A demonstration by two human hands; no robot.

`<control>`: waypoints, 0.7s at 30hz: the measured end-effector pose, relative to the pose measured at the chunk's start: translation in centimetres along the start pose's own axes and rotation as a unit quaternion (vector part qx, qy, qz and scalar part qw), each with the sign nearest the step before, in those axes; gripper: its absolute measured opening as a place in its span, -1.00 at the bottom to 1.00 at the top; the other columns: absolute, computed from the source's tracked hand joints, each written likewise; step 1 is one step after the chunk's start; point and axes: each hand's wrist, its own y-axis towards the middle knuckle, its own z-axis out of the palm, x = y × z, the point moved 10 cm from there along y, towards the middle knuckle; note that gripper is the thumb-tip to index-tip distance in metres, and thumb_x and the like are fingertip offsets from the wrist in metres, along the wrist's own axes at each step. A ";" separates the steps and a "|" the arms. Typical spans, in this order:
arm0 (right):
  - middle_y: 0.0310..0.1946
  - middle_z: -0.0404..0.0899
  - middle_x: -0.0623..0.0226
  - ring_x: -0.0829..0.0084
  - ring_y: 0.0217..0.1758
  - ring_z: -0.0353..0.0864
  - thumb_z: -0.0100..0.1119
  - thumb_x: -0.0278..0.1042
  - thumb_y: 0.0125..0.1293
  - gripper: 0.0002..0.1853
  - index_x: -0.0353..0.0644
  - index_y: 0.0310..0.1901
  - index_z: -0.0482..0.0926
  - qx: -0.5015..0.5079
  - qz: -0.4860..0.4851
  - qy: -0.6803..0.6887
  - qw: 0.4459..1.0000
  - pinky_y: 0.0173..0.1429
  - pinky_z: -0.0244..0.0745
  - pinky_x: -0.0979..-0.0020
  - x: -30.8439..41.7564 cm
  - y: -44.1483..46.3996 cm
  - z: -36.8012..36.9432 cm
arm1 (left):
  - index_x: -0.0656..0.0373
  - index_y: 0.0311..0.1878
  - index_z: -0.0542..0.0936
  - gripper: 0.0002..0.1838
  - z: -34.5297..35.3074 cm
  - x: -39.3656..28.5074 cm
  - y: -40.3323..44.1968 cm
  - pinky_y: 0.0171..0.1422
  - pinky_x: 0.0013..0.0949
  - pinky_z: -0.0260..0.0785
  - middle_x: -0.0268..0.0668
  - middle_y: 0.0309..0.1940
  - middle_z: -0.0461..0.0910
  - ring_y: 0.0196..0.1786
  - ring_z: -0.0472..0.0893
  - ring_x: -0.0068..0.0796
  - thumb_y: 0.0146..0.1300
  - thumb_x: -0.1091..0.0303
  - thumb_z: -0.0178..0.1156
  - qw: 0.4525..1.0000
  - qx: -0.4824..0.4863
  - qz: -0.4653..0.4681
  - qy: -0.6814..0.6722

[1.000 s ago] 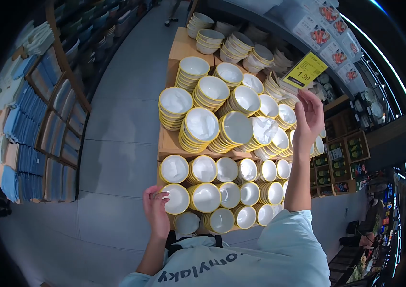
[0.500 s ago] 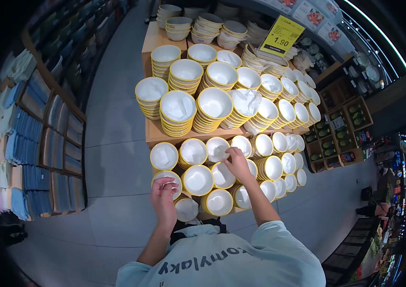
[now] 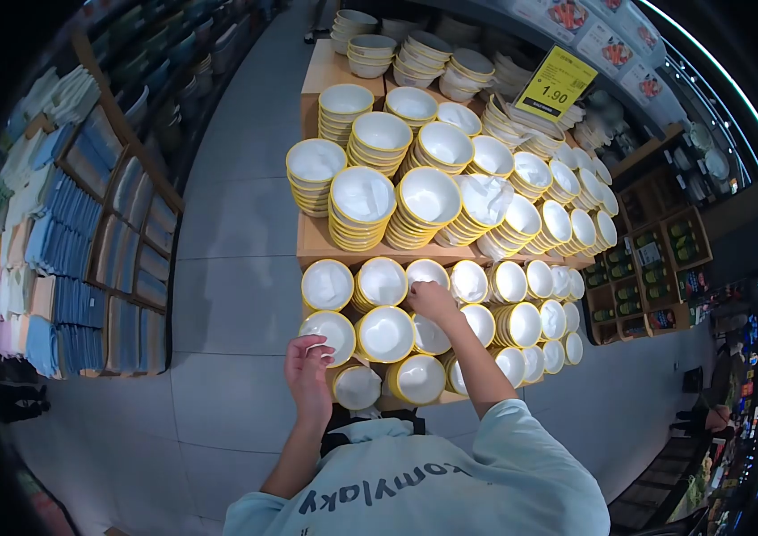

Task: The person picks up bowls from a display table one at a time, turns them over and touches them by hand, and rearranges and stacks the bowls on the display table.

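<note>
My left hand [image 3: 307,382] is raised in front of a white bowl with a yellow rim [image 3: 331,330], its fingers loosely bent and apart, with nothing seen in them. Farther right, my right hand [image 3: 433,302] reaches over the lower tier, fingers bent and drawn together at the near edge of another yellow-rimmed bowl [image 3: 426,270]. Its fingertips are partly hidden, so what they pinch, if anything, does not show. Between the hands stands a stack topped by a white bowl [image 3: 385,334]. Close to my body is one more bowl [image 3: 417,379].
Taller bowl stacks [image 3: 362,196] fill the wooden upper tier [image 3: 312,237], some with white paper inside. A yellow price sign [image 3: 558,83] stands at the back. Folded towels [image 3: 66,241] fill a shelf on the left, with grey floor [image 3: 236,295] between. Wooden crates [image 3: 656,259] stand right.
The view has shifted, so the display sits farther right. My right hand has turned knuckles-up and its fingers have lowered to the bowl's edge. My left hand stays nearly in place.
</note>
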 end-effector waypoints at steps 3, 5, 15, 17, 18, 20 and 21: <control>-0.28 0.73 -0.06 -0.06 -0.17 0.73 0.19 -0.18 0.29 -0.73 -0.24 -0.29 0.70 -0.020 -0.011 -0.004 1.000 -0.02 0.63 -0.03 0.1 -0.1 -0.1 | 0.16 0.00 0.52 -0.84 -0.2 0.0 0.0 0.05 -0.40 0.41 -0.28 -0.02 0.60 -0.06 0.60 -0.49 0.38 0.51 0.10 1.000 -0.002 -0.004 -0.002; -0.30 0.72 -0.07 -0.05 -0.19 0.73 0.21 -0.22 0.26 -0.76 -0.24 -0.29 0.70 -0.022 -0.013 -0.021 0.999 -0.04 0.64 -0.03 0.1 0.1 0.2 | 0.16 0.00 0.52 -0.84 -0.1 0.1 0.0 0.05 -0.40 0.41 -0.28 -0.01 0.60 -0.06 0.60 -0.49 0.38 0.52 0.09 1.000 0.001 -0.005 -0.005; -0.38 0.70 -0.08 -0.09 -0.25 0.73 0.21 -0.31 0.23 -0.83 -0.24 -0.31 0.67 -0.040 -0.047 -0.062 0.996 -0.08 0.64 -0.04 0.9 0.4 0.8 | 0.17 0.00 0.51 -0.84 0.6 0.6 0.5 0.04 -0.40 0.41 -0.28 -0.02 0.59 -0.07 0.60 -0.49 0.41 0.52 0.05 1.000 0.008 -0.024 0.006; -0.40 0.69 -0.11 -0.10 -0.27 0.73 0.22 -0.33 0.22 -0.83 -0.26 -0.28 0.65 -0.037 -0.040 -0.065 0.996 -0.09 0.64 -0.05 0.8 0.4 0.9 | 0.17 0.00 0.51 -0.84 0.6 0.7 0.5 0.04 -0.39 0.41 -0.28 -0.02 0.58 -0.07 0.60 -0.49 0.41 0.52 0.05 1.000 0.008 -0.023 0.004; -0.40 0.69 -0.11 -0.10 -0.27 0.73 0.22 -0.33 0.22 -0.83 -0.26 -0.28 0.65 -0.036 -0.041 -0.066 0.996 -0.09 0.64 -0.05 0.8 0.5 1.1 | 0.17 0.00 0.51 -0.84 0.5 0.7 0.6 0.05 -0.39 0.41 -0.28 -0.02 0.58 -0.06 0.60 -0.49 0.41 0.52 0.05 1.000 0.008 -0.022 0.005; -0.41 0.69 -0.11 -0.10 -0.29 0.72 0.23 -0.36 0.21 -0.84 -0.28 -0.28 0.64 -0.047 -0.035 -0.058 0.997 -0.09 0.64 -0.06 0.6 0.7 1.1 | 0.17 0.01 0.51 -0.84 0.5 0.7 0.6 0.05 -0.39 0.40 -0.28 -0.01 0.58 -0.06 0.60 -0.49 0.41 0.52 0.05 1.000 0.007 -0.021 0.005; -0.41 0.69 -0.11 -0.10 -0.29 0.72 0.23 -0.36 0.21 -0.84 -0.28 -0.28 0.64 -0.047 -0.035 -0.059 0.997 -0.09 0.64 -0.06 0.7 0.7 1.1 | 0.17 0.01 0.51 -0.84 0.5 0.7 0.6 0.05 -0.39 0.40 -0.28 -0.01 0.57 -0.06 0.60 -0.50 0.41 0.51 0.04 1.000 0.006 -0.020 0.006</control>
